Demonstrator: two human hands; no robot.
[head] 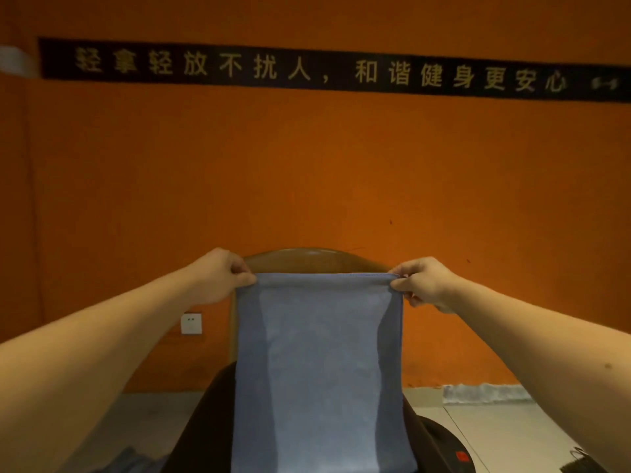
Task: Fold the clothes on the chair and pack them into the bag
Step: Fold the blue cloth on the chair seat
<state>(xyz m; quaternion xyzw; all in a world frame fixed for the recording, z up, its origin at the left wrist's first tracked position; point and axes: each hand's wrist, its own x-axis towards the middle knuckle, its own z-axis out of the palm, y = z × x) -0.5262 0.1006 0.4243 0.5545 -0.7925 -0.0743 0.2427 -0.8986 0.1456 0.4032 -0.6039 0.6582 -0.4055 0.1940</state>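
While left hand (218, 278), right hand (423, 285) pinch corners, blue cloth (321, 363) hangs (lengthwise down).

The blue garment (321, 353) is showing as thin, soft, matt cloth, and the dark garment (205, 421) behind it is looking like a heavier, duller fabric. The chair back (314, 259) is gleaming as smooth varnished wood. The orange wall (307, 165) is appearing matt and faintly rough, the wall socket (191, 323) is reading as smooth white plastic, and the floor (495, 431) is looking like pale smooth tile.
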